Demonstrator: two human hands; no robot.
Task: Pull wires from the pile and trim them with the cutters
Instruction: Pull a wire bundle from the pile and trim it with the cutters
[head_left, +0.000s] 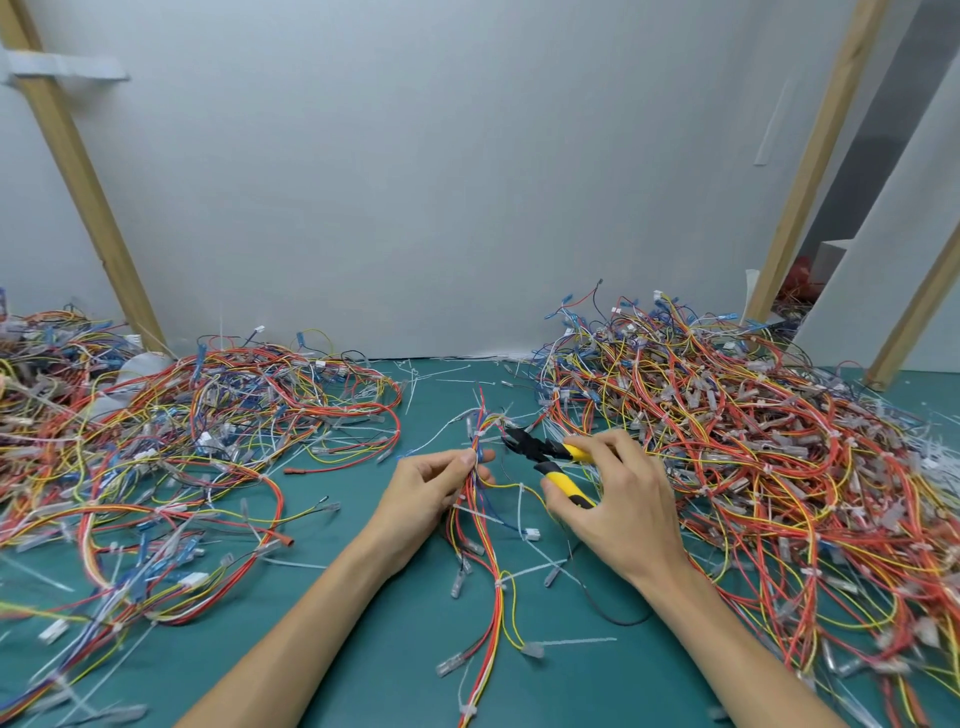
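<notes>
Green-topped work table: bears all below. Left: sprawling pile of multicoloured wire harnesses. Right: taller heap of multicoloured wire harnesses. Centre, between them: small bundle of red, yellow and blue wires in the left hand; just right of it, yellow-handled black cutters in the right hand. Behind: pale wall panel, slanted wooden post at left, second wooden post at right.

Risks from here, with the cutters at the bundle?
1. The cutters point at the wire bundle close to the pinching fingers of the left hand; a slip might nick them.
2. Several wires fan out together near the tips, so the wrong one may get cut.
</notes>
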